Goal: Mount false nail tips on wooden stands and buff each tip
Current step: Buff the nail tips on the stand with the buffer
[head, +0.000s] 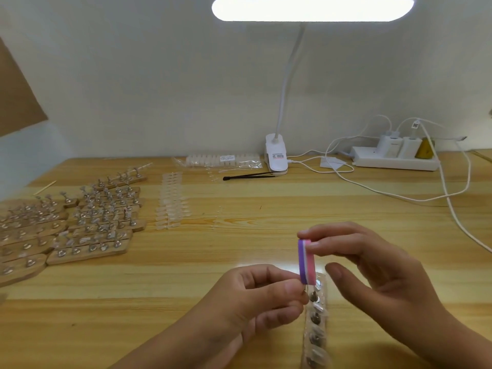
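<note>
**On the wooden desk: nail-tip buffing station, items left to right**

Far left on the table (pixel 186 275): many wooden stands (pixel 98 225), packed side by side in rows, each carrying metal pegs; several pegs bear clear tips. Behind them lies a thin wooden stick (pixel 44 187).

Just right of the stands: loose clear nail tips (pixel 171 203), laid out in columns.

At the back edge, centre: a plastic bag of tips (pixel 223 161); in front of it, black tweezers (pixel 250 176); beside both, a white clip-on lamp (pixel 277 155), lit.

Near edge, centre:
- Left hand (pixel 253 302): fingers curled, thumb and forefinger pinched together at the lower end of the buffer. What they pinch is too small to tell.
- Buffer block (pixel 306 262): purple, white and pink layers, held upright above the table.
- Single wooden stand (pixel 315 336): lying lengthwise on the table below the buffer, between the two hands, with pegs and clear tips on it.
- Right hand (pixel 378 272): fingertips curled over the top end of the buffer block, gripping it; thumb just beside the block.

Back right: a white power strip (pixel 394 158) with plugged-in adapters, and white cables (pixel 386 194) trailing across the table.
</note>
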`<state>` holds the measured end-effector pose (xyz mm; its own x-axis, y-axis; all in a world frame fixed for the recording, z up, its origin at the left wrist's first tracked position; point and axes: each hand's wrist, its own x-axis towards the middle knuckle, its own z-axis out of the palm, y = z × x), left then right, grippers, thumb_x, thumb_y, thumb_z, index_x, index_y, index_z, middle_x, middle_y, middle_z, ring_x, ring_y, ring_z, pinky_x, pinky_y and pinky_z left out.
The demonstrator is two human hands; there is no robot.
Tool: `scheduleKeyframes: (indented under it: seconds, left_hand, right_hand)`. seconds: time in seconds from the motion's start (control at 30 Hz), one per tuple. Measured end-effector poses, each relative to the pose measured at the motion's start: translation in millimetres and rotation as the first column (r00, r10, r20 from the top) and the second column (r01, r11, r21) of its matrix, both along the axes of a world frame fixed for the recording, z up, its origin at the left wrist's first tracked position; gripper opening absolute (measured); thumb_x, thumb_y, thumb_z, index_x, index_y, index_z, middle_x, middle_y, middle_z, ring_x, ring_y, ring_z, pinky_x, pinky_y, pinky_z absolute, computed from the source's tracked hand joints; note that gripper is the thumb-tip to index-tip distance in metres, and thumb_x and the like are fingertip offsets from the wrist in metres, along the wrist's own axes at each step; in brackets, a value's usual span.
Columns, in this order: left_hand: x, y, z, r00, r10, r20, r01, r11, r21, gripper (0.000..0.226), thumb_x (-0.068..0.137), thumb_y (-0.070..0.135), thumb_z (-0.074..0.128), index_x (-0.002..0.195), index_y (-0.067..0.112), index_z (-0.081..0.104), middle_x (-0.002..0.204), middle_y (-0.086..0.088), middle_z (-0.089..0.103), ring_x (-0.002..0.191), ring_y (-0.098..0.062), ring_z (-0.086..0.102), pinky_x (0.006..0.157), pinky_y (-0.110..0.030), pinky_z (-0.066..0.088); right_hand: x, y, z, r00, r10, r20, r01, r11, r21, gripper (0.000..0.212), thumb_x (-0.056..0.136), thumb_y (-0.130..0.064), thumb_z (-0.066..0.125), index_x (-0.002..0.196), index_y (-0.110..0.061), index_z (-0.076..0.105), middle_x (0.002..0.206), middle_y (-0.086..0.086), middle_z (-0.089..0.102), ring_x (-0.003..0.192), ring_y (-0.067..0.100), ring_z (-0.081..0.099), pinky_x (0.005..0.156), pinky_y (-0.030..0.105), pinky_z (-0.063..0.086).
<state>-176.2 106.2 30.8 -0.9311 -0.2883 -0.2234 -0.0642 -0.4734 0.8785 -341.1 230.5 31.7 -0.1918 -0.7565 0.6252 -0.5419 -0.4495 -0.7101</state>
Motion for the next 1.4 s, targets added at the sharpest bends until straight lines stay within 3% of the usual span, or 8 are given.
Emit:
scheduleKeyframes:
  seconds: [0.17,0.3,0.43,0.53,1.27,1.4]
  left_hand:
    - [-0.5,0.5,-2.6,0.999,-0.04,-0.004,0.04,0.999,0.004,0.047,0.046,0.038,0.097,0.08,0.011,0.079,0.083,-0.008,0.073,0.067,-0.008,0.068,0.064,-0.016,0.054]
    - [-1.1,-1.8,-2.5,1.0,-0.024,-0.009,0.025,0.998,0.053,0.049,0.045,0.034,0.098,0.081,0.007,0.078,0.08,-0.012,0.071,0.062,-0.009,0.066,0.059,-0.016,0.055]
    - [-1.0,-4.1,-2.4,1.0,0.014,-0.019,-0.013,0.998,0.069,0.05,0.039,0.034,0.1,0.074,0.006,0.077,0.074,-0.01,0.07,0.058,-0.009,0.065,0.056,-0.016,0.054]
    - [-0.1,-1.3,-1.6,1.0,-0.022,-0.022,0.022,0.999,0.025,0.048,0.042,0.037,0.098,0.075,0.009,0.078,0.076,-0.009,0.071,0.061,-0.008,0.066,0.058,-0.016,0.054]
    - [0.5,-6.2,-0.1,0.999,0.031,-0.014,-0.03,0.995,0.099,0.047,0.041,0.026,0.099,0.076,0.004,0.076,0.073,-0.011,0.068,0.058,-0.01,0.064,0.056,-0.017,0.055]
    - [-1.5,-3.5,-0.4,1.0,0.014,-0.009,-0.013,0.999,0.047,0.046,0.043,0.033,0.098,0.075,0.008,0.077,0.077,-0.01,0.07,0.061,-0.008,0.065,0.058,-0.016,0.054]
  right_hand:
    - [4.3,-4.5,-1.1,0.995,0.064,0.075,-0.069,0.995,0.07,0.028,0.084,-0.016,0.068,0.111,-0.009,0.068,0.119,0.001,0.068,0.116,0.023,0.063,0.092,0.03,0.054]
    - [4.1,-5.5,-0.4,0.97,0.046,0.237,-0.064,0.996,0.066,0.025,0.082,-0.02,0.071,0.104,-0.01,0.072,0.112,0.003,0.071,0.108,0.021,0.067,0.087,0.024,0.054]
    - [8.8,-6.2,-0.4,0.975,0.132,0.18,-0.139,0.99,0.03,0.025,0.088,-0.028,0.07,0.108,-0.013,0.069,0.112,0.004,0.068,0.107,0.028,0.066,0.087,0.029,0.054]
    - [11.5,-9.6,0.5,0.972,0.104,0.208,-0.113,0.993,0.029,0.025,0.088,-0.03,0.069,0.106,-0.013,0.069,0.111,0.003,0.069,0.107,0.027,0.066,0.085,0.028,0.054]
    - [14.0,-6.4,-1.4,0.967,0.132,0.218,-0.14,0.99,0.021,0.025,0.088,-0.028,0.069,0.106,-0.011,0.07,0.112,0.003,0.069,0.107,0.026,0.066,0.086,0.028,0.055]
    - [14.0,-9.2,-1.6,0.964,0.085,0.251,-0.098,0.994,0.038,0.022,0.084,-0.017,0.065,0.104,-0.008,0.071,0.111,0.004,0.07,0.107,0.024,0.067,0.084,0.027,0.055]
